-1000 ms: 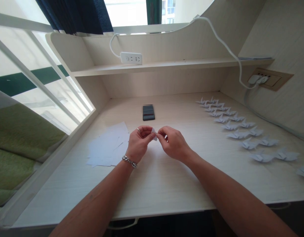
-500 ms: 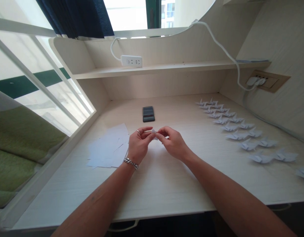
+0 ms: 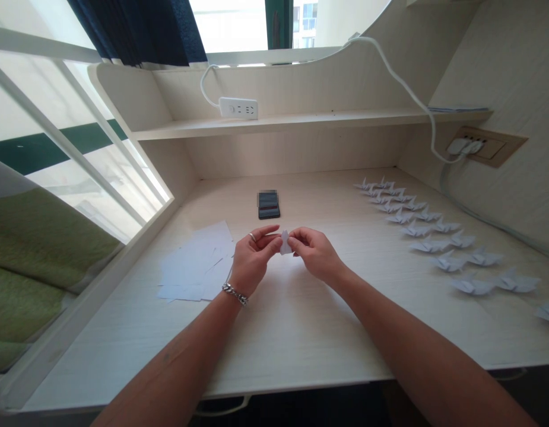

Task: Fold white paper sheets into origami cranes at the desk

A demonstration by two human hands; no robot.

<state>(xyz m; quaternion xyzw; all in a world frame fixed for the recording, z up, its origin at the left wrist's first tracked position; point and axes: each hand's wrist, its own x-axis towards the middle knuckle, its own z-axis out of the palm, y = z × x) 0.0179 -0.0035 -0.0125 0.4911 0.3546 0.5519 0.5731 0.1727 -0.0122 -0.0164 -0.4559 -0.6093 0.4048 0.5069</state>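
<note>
A small piece of folded white paper [image 3: 285,243] is held up between my two hands, over the middle of the desk. My left hand [image 3: 253,256] pinches its left side between thumb and fingers; a ring and a chain bracelet are on that hand and wrist. On the other side, my right hand [image 3: 316,254] grips the paper's right edge with thumb and forefinger. Parts of the paper are hidden behind the fingertips. To the left of my left hand lies a loose pile of white paper sheets [image 3: 194,261].
Rows of folded paper cranes [image 3: 428,244] stand along the right of the desk [image 3: 301,338]. A phone [image 3: 269,204] lies beyond my hands. On the shelf above sits a white power strip [image 3: 238,108], and a white cable [image 3: 403,86] runs to a wall socket [image 3: 488,146].
The folded paper has shifted slightly right and now shows more of its face between the fingers. My right hand's fingertips have moved a little apart from the left thumb.
</note>
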